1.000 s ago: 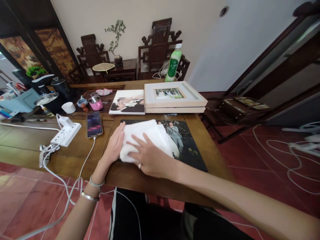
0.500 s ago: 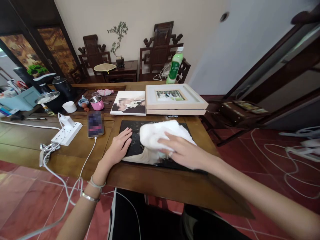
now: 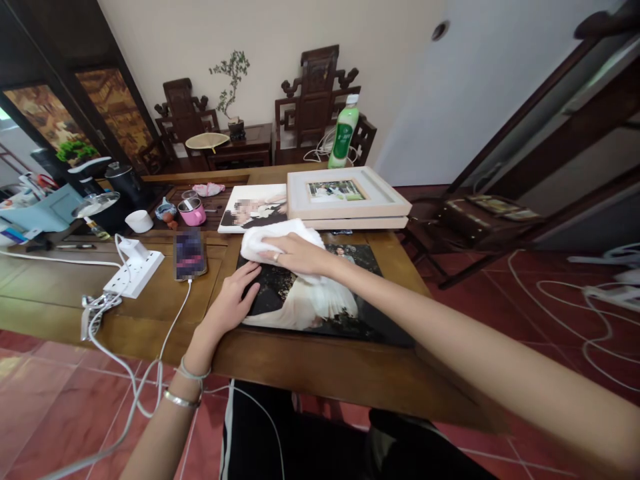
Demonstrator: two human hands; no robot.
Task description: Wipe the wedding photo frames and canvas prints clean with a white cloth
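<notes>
A dark photo panel point(image 3: 320, 310), printed with a figure in a flowing white dress, lies flat near the table's front edge. My left hand point(image 3: 234, 297) rests on its left edge, fingers stretched out and holding nothing. Under my right hand point(image 3: 293, 255), a folded white towel point(image 3: 257, 241) is pressed against the panel's upper left part. Its far edge reaches the white photo panel point(image 3: 255, 207) behind it. My right forearm crosses over the right side of the dark panel and hides part of it.
Two stacked pale wooden frames point(image 3: 350, 212) and a green bottle point(image 3: 344, 133) stand behind. To the left are a charging phone point(image 3: 191, 255), a white power strip point(image 3: 135, 270), a pink cup point(image 3: 192, 212) and a blue box point(image 3: 43, 208). White cables hang over the front edge.
My right hand has slid the towel left and away from me across the dark panel, uncovering more of its picture. My left hand stays in place.
</notes>
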